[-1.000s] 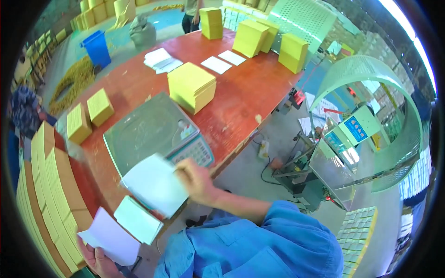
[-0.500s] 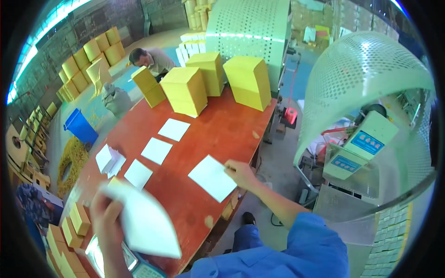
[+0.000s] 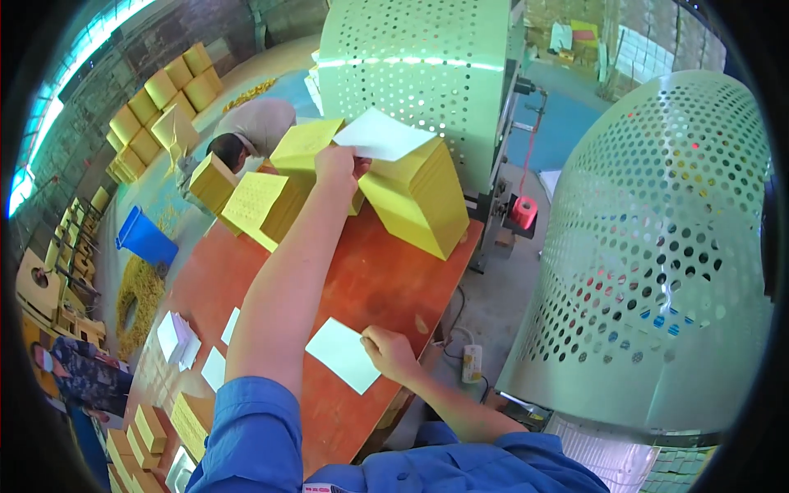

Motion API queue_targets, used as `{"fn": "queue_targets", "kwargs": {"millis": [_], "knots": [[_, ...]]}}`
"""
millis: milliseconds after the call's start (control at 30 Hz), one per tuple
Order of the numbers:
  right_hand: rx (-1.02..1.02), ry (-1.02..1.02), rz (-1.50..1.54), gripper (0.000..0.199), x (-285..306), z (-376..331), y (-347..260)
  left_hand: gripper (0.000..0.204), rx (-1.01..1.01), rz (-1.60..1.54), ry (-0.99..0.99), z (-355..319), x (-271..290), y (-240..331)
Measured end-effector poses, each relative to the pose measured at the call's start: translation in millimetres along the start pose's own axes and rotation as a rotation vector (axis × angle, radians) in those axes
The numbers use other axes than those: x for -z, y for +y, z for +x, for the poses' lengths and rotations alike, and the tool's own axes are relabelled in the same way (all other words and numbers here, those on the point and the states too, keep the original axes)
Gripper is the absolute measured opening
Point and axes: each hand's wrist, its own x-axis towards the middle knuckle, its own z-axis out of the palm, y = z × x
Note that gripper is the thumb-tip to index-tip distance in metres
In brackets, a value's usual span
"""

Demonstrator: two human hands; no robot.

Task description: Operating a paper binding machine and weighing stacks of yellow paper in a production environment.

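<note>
My left hand [image 3: 335, 164] reaches far across the red-brown table [image 3: 370, 279] and pinches a white paper sheet [image 3: 382, 135] by its edge. It holds the sheet just above a tall yellow paper stack [image 3: 419, 201]. Near the table's front edge, my right hand [image 3: 390, 353] rests its fingers on another white sheet [image 3: 341, 355] lying flat on the wood. Two more yellow stacks [image 3: 263, 205] stand to the left of my left hand.
A green perforated machine drum [image 3: 419, 74] rises behind the stacks and a pale perforated guard [image 3: 657, 246] fills the right. A red spool [image 3: 523, 212], a power strip [image 3: 471, 364], a blue bin [image 3: 146, 238], loose white sheets [image 3: 177, 337] and a bent-over person [image 3: 246, 131] are around.
My left hand has carried its white sheet from close by up to the far yellow stack. My right hand has stayed on the sheet on the table. The view has shifted with my head.
</note>
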Motion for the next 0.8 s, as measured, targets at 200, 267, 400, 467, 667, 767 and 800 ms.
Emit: {"fn": "queue_targets", "kwargs": {"millis": [200,267,400,467,667,767,800], "knots": [[-0.003,-0.027,0.056,0.010,5,-2,3,0.017,-0.072,0.218,0.059,3,-1,-15],[-0.009,-0.023,0.096,0.008,4,-4,3,0.017,-0.090,0.309,0.053,-1,3,-17],[-0.064,0.024,0.242,0.005,12,-4,5,0.009,-0.142,0.489,0.078,-11,-1,-20],[-0.108,0.051,0.251,0.005,21,-4,-1,0.009,-0.126,0.498,0.034,-12,4,-17],[-0.143,0.068,0.154,0.006,35,0,-8,0.025,-0.086,0.494,-0.021,-11,-1,-10],[-0.153,0.035,0.207,0.005,30,-3,-7,0.044,-0.074,0.500,0.003,-17,-7,-7],[-0.156,0.037,0.204,0.005,28,-3,-6,0.055,-0.073,0.501,0.014,-18,-8,-6]]}}
